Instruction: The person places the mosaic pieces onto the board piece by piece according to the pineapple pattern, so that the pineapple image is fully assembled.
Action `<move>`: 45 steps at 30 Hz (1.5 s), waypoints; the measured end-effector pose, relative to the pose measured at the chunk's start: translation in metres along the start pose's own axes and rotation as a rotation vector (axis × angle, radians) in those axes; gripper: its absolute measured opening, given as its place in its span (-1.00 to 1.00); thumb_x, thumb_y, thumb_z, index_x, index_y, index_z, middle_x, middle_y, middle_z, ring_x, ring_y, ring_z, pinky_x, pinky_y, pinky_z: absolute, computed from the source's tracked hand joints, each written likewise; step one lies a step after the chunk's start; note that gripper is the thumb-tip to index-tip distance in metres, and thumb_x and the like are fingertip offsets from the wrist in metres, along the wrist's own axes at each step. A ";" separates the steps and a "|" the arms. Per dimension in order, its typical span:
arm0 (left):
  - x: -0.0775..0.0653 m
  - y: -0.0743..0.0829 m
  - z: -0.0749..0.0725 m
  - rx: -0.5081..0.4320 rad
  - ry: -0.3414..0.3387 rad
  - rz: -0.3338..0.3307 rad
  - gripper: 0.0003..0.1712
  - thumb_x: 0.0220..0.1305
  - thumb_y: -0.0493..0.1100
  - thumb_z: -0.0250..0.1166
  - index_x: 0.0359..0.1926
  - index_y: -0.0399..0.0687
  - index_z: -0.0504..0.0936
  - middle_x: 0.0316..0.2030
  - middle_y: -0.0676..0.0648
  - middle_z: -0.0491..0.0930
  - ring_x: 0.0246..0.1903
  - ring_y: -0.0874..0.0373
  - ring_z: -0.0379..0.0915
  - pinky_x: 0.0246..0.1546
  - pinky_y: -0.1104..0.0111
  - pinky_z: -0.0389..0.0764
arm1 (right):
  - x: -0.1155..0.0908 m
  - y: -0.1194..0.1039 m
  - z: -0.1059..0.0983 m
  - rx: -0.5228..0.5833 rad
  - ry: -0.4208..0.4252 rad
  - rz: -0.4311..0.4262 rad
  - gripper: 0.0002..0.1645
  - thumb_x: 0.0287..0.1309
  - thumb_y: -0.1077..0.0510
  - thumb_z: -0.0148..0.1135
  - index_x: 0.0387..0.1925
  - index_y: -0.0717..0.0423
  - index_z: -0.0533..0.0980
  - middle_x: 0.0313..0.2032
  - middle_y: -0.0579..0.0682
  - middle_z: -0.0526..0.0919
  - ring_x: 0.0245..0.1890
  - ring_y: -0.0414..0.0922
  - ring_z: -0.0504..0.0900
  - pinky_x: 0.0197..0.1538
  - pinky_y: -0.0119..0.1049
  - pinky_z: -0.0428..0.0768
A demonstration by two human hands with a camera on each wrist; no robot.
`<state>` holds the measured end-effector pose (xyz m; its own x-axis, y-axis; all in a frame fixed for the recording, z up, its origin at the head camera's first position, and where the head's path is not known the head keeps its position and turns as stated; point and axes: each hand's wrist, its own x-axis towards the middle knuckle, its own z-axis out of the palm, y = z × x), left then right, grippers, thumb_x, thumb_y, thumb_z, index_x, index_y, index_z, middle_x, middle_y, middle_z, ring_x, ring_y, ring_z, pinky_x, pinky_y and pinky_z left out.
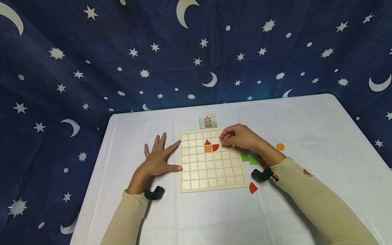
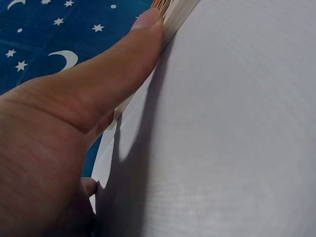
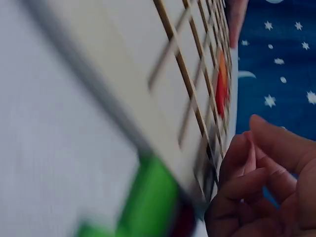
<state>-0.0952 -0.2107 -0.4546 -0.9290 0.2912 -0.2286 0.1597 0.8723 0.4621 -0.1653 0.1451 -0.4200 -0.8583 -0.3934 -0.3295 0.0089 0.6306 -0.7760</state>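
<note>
A square wooden grid board (image 1: 213,189) lies on the table. On it sit a red triangle (image 1: 207,142), an orange square (image 1: 208,148) just below, and a red quarter-circle (image 1: 215,147) beside the square. My left hand (image 1: 155,160) is spread flat at the board's left side, its thumb (image 2: 133,59) and index fingertip at the edge. Over the board's upper right is my right hand (image 1: 239,136), fingers curled and thumb meeting the index finger. No piece shows between those fingers (image 3: 237,153) in the right wrist view.
A small picture card (image 1: 208,121) with a gridded figure lies behind the board. To the right are green squares (image 1: 253,161), an orange disc (image 1: 280,146) and a loose red quarter-circle (image 1: 253,188). Darker red pieces lie partly hidden under the right forearm. A starry blue cloth (image 1: 171,85) hangs behind.
</note>
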 end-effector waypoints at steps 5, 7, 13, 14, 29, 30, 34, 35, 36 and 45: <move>-0.001 0.000 -0.001 0.006 -0.002 -0.004 0.25 -0.15 0.47 0.54 0.57 0.40 0.20 0.64 -0.24 -0.40 0.60 -0.29 -0.65 0.32 -0.47 -0.63 | -0.013 0.008 -0.030 -0.132 0.052 -0.044 -0.79 0.28 0.08 0.38 -0.08 0.01 0.72 -0.30 -0.02 0.71 -0.32 -0.03 0.51 -0.31 -0.24 0.49; -0.001 0.000 -0.001 0.007 -0.004 -0.006 0.25 -0.15 0.47 0.54 0.57 0.40 0.20 0.64 -0.24 -0.40 0.60 -0.29 -0.66 0.33 -0.47 -0.63 | -0.016 0.013 -0.039 -0.196 0.049 -0.052 -0.80 0.29 0.10 0.37 -0.08 0.01 0.73 -0.33 -0.01 0.70 -0.36 -0.04 0.51 -0.33 -0.25 0.50; -0.002 -0.001 -0.001 0.007 -0.003 -0.009 0.25 -0.15 0.46 0.55 0.57 0.39 0.20 0.64 -0.24 -0.40 0.60 -0.30 -0.65 0.32 -0.48 -0.61 | -0.022 0.031 -0.051 -0.300 -0.014 -0.061 -0.73 0.18 0.11 0.48 -0.06 -0.02 0.74 -0.28 -0.04 0.67 -0.29 -0.07 0.51 -0.26 -0.26 0.52; -0.002 -0.001 -0.001 0.007 -0.004 -0.009 0.25 -0.15 0.46 0.55 0.57 0.39 0.20 0.64 -0.24 -0.40 0.60 -0.29 -0.65 0.33 -0.48 -0.61 | -0.022 0.033 -0.050 -0.309 -0.023 -0.065 -0.71 0.16 0.11 0.49 -0.05 -0.03 0.74 -0.27 -0.04 0.66 -0.27 -0.07 0.51 -0.22 -0.26 0.52; -0.001 -0.001 0.000 0.010 -0.005 0.001 0.25 -0.15 0.46 0.54 0.57 0.41 0.20 0.64 -0.25 -0.40 0.60 -0.30 -0.64 0.32 -0.49 -0.60 | -0.022 0.040 -0.045 -0.336 -0.019 -0.185 -0.75 0.02 0.22 0.56 -0.33 -0.04 0.60 -0.48 -0.11 0.55 -0.37 -0.12 0.48 -0.26 -0.29 0.48; -0.001 -0.001 0.000 0.012 -0.003 0.002 0.25 -0.15 0.46 0.54 0.57 0.40 0.20 0.64 -0.25 -0.39 0.60 -0.30 -0.64 0.32 -0.49 -0.59 | -0.021 0.039 -0.045 -0.320 -0.017 -0.180 -0.76 0.04 0.22 0.55 -0.32 -0.03 0.60 -0.49 -0.11 0.54 -0.40 -0.12 0.49 -0.30 -0.30 0.48; -0.001 -0.001 0.000 0.007 -0.007 -0.003 0.25 -0.15 0.47 0.54 0.57 0.41 0.19 0.64 -0.23 -0.41 0.60 -0.29 -0.66 0.32 -0.48 -0.61 | -0.017 0.029 -0.040 -0.219 -0.010 -0.125 -0.79 0.16 0.19 0.47 -0.14 -0.01 0.70 -0.41 -0.03 0.59 -0.36 -0.07 0.50 -0.33 -0.29 0.48; -0.002 -0.001 0.000 0.006 -0.006 -0.003 0.25 -0.15 0.46 0.55 0.57 0.41 0.19 0.64 -0.23 -0.40 0.60 -0.29 -0.66 0.32 -0.48 -0.61 | -0.016 0.026 -0.038 -0.191 -0.011 -0.106 -0.77 0.19 0.18 0.44 -0.10 -0.02 0.72 -0.35 -0.01 0.61 -0.31 -0.05 0.50 -0.30 -0.27 0.48; -0.002 -0.001 0.000 0.005 -0.004 -0.002 0.25 -0.15 0.46 0.55 0.57 0.41 0.20 0.64 -0.24 -0.40 0.60 -0.29 -0.65 0.32 -0.48 -0.61 | -0.014 0.022 -0.034 -0.158 -0.014 -0.084 -0.77 0.20 0.16 0.44 -0.08 -0.02 0.73 -0.28 0.01 0.63 -0.25 -0.04 0.50 -0.26 -0.25 0.48; 0.000 0.001 0.001 0.000 0.008 0.003 0.25 -0.17 0.47 0.55 0.56 0.40 0.22 0.64 -0.25 -0.40 0.60 -0.30 -0.65 0.32 -0.48 -0.62 | 0.001 -0.011 0.006 0.061 -0.020 -0.070 -0.86 0.13 0.14 0.50 -0.24 0.00 0.73 -0.32 -0.03 0.74 -0.24 -0.05 0.58 -0.14 -0.23 0.51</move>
<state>-0.0943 -0.2095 -0.4553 -0.9312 0.2903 -0.2206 0.1621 0.8716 0.4627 -0.1629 0.1341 -0.4151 -0.8475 -0.4487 -0.2836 -0.0190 0.5596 -0.8286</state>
